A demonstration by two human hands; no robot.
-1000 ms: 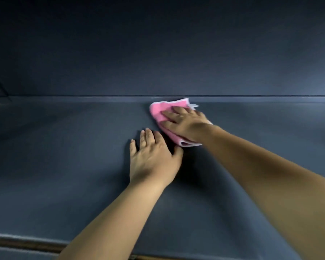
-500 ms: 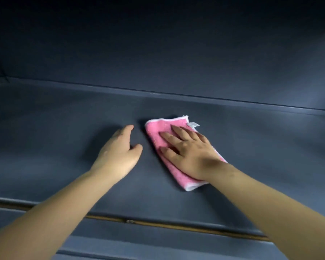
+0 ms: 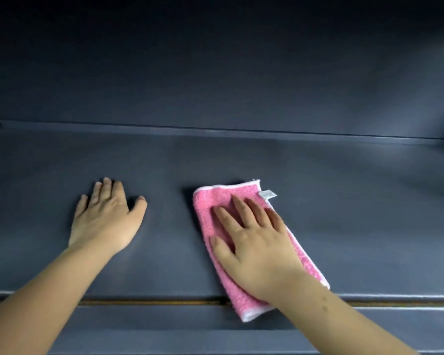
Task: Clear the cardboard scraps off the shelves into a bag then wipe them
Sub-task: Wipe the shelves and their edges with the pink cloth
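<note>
dark grey-blue back wall (image 3: 215, 73) behind, dim overall; brighter light patch on the right (image 3: 426, 124).

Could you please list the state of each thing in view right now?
pink cloth: folded, flat on the shelf, near end over the front edge.
right hand: open, palm pressed on the cloth.
left hand: open, flat on bare shelf.
shelf: no scraps visible.

The place was the inside of a dark grey metal shelving unit, of the kind found in a storeroom or shop, though which could not be told. A flat painted shelf (image 3: 344, 201) met a plain back panel (image 3: 215, 73), and a rusty seam (image 3: 139, 302) ran along its front lip.
</note>
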